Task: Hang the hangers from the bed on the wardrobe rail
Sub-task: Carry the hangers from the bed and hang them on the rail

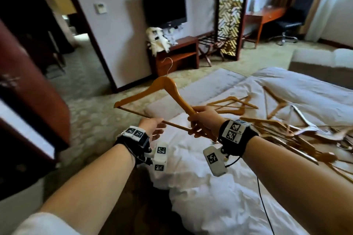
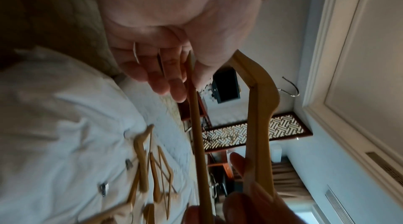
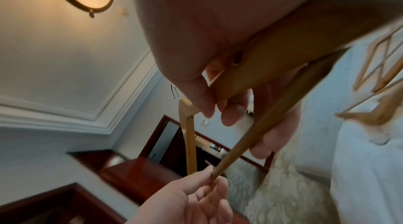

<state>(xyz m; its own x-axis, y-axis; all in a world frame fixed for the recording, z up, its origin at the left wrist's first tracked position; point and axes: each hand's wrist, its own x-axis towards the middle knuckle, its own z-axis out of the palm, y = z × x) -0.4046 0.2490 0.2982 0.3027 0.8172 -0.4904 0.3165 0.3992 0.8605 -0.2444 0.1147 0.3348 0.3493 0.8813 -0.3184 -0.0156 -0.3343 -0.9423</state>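
Note:
I hold one wooden hanger with a metal hook in the air over the bed's edge, hook pointing up and away. My right hand grips its right shoulder end together with the bottom bar. My left hand pinches the bottom bar between thumb and fingers, farther left. In the left wrist view the bar runs past my left fingers. Several more wooden hangers lie in a heap on the white bed. No wardrobe rail is visible.
A dark red wooden panel stands close on my left beside an open doorway. Ahead are patterned carpet, a low wooden cabinet under a wall television, and a lattice screen.

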